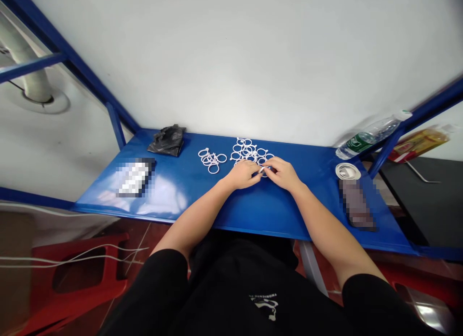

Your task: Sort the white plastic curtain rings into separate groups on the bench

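Both my hands meet over the middle of the blue table (173, 191). My left hand (245, 174) and my right hand (282, 173) are closed, pinching one white plastic ring (263, 170) between their fingertips. Just behind them lies a heap of several white rings (249, 150). A smaller bunch of white rings (211, 160) lies to the left of that heap, apart from my hands.
A crumpled black bag (167, 140) lies at the back left. A blurred flat object (134, 177) rests on the left, another (356, 203) on the right by a round tape roll (347, 171). A water bottle (371, 134) lies at the back right. A red stool (72, 278) stands below left.
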{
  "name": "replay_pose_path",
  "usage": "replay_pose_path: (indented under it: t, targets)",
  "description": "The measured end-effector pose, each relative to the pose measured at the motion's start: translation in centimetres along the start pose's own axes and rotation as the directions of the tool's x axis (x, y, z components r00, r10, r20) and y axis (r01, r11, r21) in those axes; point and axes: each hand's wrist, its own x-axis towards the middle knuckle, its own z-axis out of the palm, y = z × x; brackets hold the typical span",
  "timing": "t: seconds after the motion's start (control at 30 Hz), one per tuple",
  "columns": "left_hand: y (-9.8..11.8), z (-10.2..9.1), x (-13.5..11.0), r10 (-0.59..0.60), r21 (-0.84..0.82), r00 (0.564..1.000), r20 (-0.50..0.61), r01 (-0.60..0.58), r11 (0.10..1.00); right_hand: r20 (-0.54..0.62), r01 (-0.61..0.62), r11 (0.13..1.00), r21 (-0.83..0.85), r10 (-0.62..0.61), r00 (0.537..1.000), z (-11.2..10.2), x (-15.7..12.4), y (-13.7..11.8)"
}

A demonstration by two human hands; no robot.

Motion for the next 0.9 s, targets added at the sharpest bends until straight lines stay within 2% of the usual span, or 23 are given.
replay_pose_path:
  t: [0.1, 0.23, 0.43, 0.9]
  targets:
    - [-0.19, -0.27, 0.08, -0.019, 0.014, 1.000, -0.017, 0.019, 1.000, -0.003, -0.007, 1.000, 0.003, 0.007, 1.000, 0.11, -0.04, 0.09]
    - [-0.33, -0.55, 0.11, 0.016, 0.016, 1.000, -0.016, -0.016, 1.000, 0.072, -0.052, 0.999, -0.008, 0.052, 0.996, 0.13, 0.02, 0.22]
    - [-0.57, -0.80, -0.11, -0.015, -0.016, 0.999, -0.040, 0.014, 1.000, 0.153, -0.025, 0.999, 0.043, 0.019, 0.988, -0.04, 0.14, 0.11]
    - [-0.79, -0.86, -0.22, -0.049, -0.054, 0.999, -0.017, 0.048, 0.997, 0.177, -0.032, 0.999, 0.028, 0.027, 0.984, -0.06, 0.22, -0.25]
